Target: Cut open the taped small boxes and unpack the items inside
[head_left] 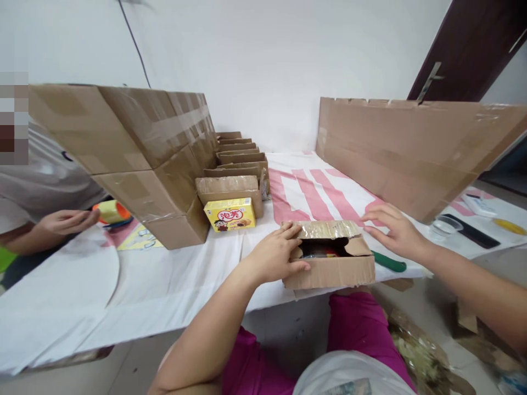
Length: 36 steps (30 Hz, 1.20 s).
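Thumb and fingers of the left hand (275, 253) clasp the open carton (329, 273) at its nine-o'clock end; light, steady pressure should spare its walls. The right hand (391, 230), empty, fingers apart, has the carton at eight o'clock. Yellow box (230, 215): the carton's ten o'clock.

Stacked boxes (144, 159): a high wall, shutting off the left!
Tabletop (302, 189): a lane runs back, up the middle!
Cardboard sheet (395, 153): tall, barring the right.
Open box (329, 272): planted at the near end.
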Available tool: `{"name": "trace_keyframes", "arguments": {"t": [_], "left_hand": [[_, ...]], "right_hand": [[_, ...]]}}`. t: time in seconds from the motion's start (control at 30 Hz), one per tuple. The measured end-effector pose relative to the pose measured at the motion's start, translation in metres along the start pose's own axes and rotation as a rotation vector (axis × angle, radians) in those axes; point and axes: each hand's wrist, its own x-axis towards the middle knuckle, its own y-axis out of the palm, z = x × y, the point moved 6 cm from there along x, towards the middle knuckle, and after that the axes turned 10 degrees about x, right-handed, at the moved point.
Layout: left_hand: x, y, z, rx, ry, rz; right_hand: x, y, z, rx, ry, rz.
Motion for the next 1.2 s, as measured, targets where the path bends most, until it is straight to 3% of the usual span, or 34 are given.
{"name": "trace_keyframes", "arguments": {"t": [0.17, 0.37, 0.53, 0.8, 1.03, 1.2], "left_hand": [[0.0, 0.0, -0.001, -0.002, 0.018, -0.023], [0.0, 0.002, 0.0, -0.019, 0.022, -0.02], [0.0, 0.003, 0.001, -0.029, 0.047, -0.063], [0.002, 0.004, 0.002, -0.014, 0.038, -0.04], [0.002, 0.004, 0.004, -0.04, 0.029, -0.06], [0.002, 0.005, 0.004, -0.035, 0.029, -0.06]], "right_hand": [[0.054, 0.042, 0.04, 0.132, -0.245, 0.362], [0.076, 0.086, 0.038, 0.116, -0.299, 0.631], [0.079, 0.096, 0.036, 0.104, -0.304, 0.647], [0.075, 0.095, 0.037, 0.111, -0.332, 0.633], [0.076, 0.09, 0.012, 0.191, -0.081, 0.524], [0.078, 0.098, 0.003, 0.216, 0.011, 0.568]]}}
